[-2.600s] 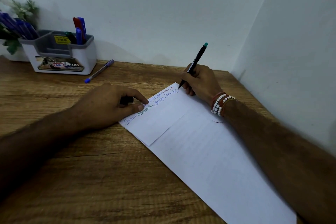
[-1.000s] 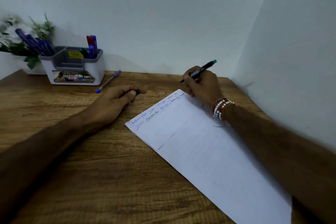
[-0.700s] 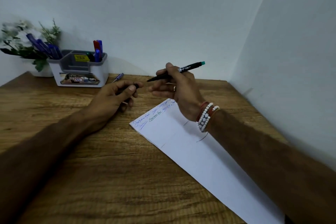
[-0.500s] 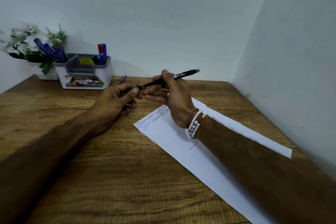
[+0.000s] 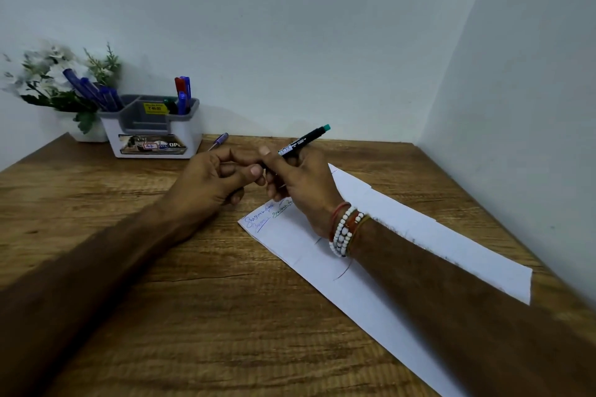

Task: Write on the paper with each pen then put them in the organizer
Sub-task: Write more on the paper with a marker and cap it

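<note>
My right hand point(image 5: 304, 185) grips a black pen with a teal end point(image 5: 306, 138) above the near end of the white paper point(image 5: 412, 235); the teal end points up and to the right. My left hand point(image 5: 209, 180) meets it at the pen's front end, fingers curled and pinching there around what looks like the pen's cap, which is mostly hidden. Blue and green handwriting runs along the paper's near-left edge. The white and grey organizer point(image 5: 151, 142) stands at the back left. It holds red and blue pens point(image 5: 182, 90) on its right and several blue pens point(image 5: 93, 92) on its left.
A purple pen point(image 5: 220, 140) lies on the wooden table point(image 5: 193, 300) just right of the organizer. A white pot of artificial flowers point(image 5: 48, 74) stands behind the organizer in the left corner. Walls close off the back and right sides.
My right hand lifted the black pen off the paper and swung it left. My left hand left the paper and came up to meet the pen's tip end.
</note>
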